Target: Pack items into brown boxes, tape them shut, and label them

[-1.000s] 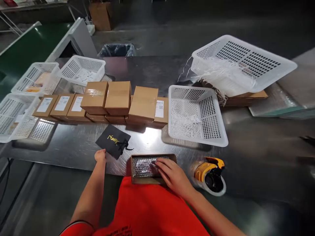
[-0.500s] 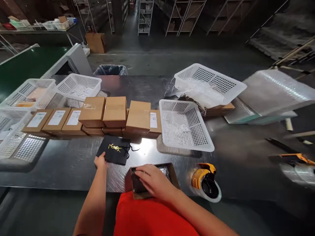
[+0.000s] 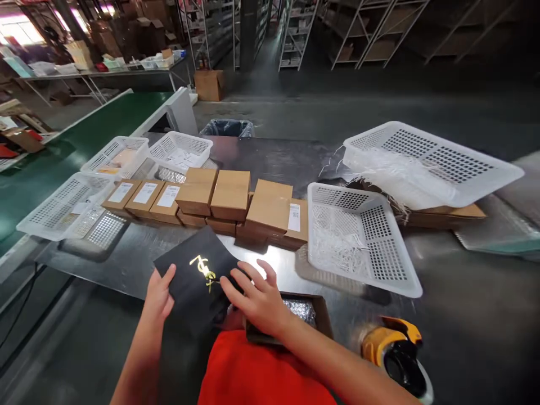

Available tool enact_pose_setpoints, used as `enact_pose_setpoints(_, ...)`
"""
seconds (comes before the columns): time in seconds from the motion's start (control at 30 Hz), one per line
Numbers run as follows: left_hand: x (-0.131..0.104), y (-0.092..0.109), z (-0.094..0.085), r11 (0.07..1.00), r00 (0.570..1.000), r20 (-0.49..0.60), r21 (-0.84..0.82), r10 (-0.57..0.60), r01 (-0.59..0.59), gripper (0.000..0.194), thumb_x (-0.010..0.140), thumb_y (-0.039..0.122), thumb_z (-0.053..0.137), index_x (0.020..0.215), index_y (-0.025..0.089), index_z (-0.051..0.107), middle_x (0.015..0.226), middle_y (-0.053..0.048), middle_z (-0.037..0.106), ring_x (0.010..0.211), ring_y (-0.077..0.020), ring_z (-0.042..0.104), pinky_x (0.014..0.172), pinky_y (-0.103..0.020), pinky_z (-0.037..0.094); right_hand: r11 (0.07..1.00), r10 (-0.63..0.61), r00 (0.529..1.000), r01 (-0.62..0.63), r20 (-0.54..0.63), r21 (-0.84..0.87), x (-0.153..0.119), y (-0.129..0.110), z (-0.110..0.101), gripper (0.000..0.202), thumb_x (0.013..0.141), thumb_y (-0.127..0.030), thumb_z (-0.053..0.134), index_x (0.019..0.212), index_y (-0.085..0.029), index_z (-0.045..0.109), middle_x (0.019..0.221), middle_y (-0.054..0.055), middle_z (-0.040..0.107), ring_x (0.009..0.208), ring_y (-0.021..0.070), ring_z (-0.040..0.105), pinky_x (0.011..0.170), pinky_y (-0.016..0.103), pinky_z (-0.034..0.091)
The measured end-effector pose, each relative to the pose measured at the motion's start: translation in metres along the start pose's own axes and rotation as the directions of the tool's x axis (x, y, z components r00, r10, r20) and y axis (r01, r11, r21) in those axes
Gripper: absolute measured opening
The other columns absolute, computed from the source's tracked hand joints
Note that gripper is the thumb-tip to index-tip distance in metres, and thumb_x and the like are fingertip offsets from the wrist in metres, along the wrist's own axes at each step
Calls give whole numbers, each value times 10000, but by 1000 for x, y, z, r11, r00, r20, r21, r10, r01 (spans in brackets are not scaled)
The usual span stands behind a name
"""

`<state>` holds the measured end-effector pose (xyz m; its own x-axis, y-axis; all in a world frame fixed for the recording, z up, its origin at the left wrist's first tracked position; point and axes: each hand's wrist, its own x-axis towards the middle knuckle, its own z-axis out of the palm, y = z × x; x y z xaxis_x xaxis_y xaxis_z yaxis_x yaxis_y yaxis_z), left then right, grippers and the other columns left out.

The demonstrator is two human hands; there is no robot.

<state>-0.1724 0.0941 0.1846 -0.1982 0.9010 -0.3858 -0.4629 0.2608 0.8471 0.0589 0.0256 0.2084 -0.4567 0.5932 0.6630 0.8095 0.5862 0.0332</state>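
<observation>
A flat black drawstring bag (image 3: 185, 281) with a gold monogram is lifted at a tilt above the table's near edge. My left hand (image 3: 160, 295) is closed on its left side, thumb on top. Over the bag's right edge, my right hand (image 3: 257, 298) has its fingers spread, fingertips touching the bag by the monogram. Beneath that hand lies an open cardboard box (image 3: 324, 318), with silvery bubble wrap (image 3: 301, 310) inside. My forearm and hand hide part of the box.
Brown cartons (image 3: 270, 205), several with white labels, line the table behind the bag. A white basket (image 3: 363, 247) holds shredded paper; another basket (image 3: 455, 160) tilts behind it. A yellow-and-black tape dispenser (image 3: 394, 351) stands at right. A green conveyor (image 3: 113, 121) runs at left.
My left hand has raised the black bag off the table and turned it. My right hand has moved from inside the box onto the bag's right edge. The view has swung left.
</observation>
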Motion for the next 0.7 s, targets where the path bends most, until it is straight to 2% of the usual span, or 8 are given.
enact_pose_setpoints(0.13,-15,-12,22,999,982,181,22,-49,45,617,634,364,821,1181,166,615,1041,-92,740,1026,-282,678,939,-438,541,995,-93,993,90,73,36,-4,5,-17,216,914,-126,500,1067,-194,636,1148,88,667,1094,241,562,951,419,401)
enact_pose_setpoints(0.23,-22,-18,33,982,947,308,185,-90,33,635,631,435,815,1161,131,640,1007,-109,746,982,-292,688,888,-421,559,998,29,986,-38,162,52,-15,18,-27,129,889,-144,527,945,-172,639,943,73,703,889,203,605,784,350,445)
enact_pose_setpoints(0.3,-29,-21,40,945,883,450,326,-133,-23,583,667,444,791,1137,121,668,997,-111,747,972,-286,688,881,-393,555,993,61,956,-87,287,80,-20,25,-34,80,877,-200,559,900,-182,634,715,17,654,663,160,556,610,297,406)
enact_pose_setpoints(0.37,-37,-24,48,912,792,578,405,-198,-67,530,712,442,759,1130,125,685,996,-107,747,990,-280,678,908,-381,536,992,44,938,-81,343,96,-22,30,-42,77,869,-254,590,841,-193,628,639,-7,597,592,147,502,553,287,365)
enact_pose_setpoints(0.43,-45,-25,55,905,724,647,419,-240,-74,507,736,446,737,1132,132,692,991,-105,747,1014,-281,666,929,-388,521,993,49,959,-76,281,87,-22,31,-49,93,851,-273,624,795,-199,628,775,27,633,729,170,545,665,308,412)
enact_pose_setpoints(0.57,-55,-20,62,903,704,669,419,-238,-92,512,733,490,723,1098,131,713,953,-111,748,1005,-305,662,909,-419,524,986,150,986,-154,68,67,-22,29,-56,123,820,-309,657,760,-205,635,1280,121,549,1213,318,429,981,520,335)
enact_pose_setpoints(0.63,-57,-17,63,881,686,682,456,-254,-127,501,729,499,721,1078,141,725,972,-107,746,1013,-304,656,931,-423,510,984,148,986,-155,80,92,-25,29,-56,167,857,-344,616,790,-191,637,1316,144,536,1187,308,454,945,499,376)
enact_pose_setpoints(0.7,-58,-15,64,859,662,694,490,-283,-147,486,723,507,721,1057,154,736,996,-100,743,1022,-298,651,954,-417,494,979,143,981,-160,130,126,-29,29,-55,204,895,-362,569,852,-174,638,1194,142,620,998,250,550,813,409,444)
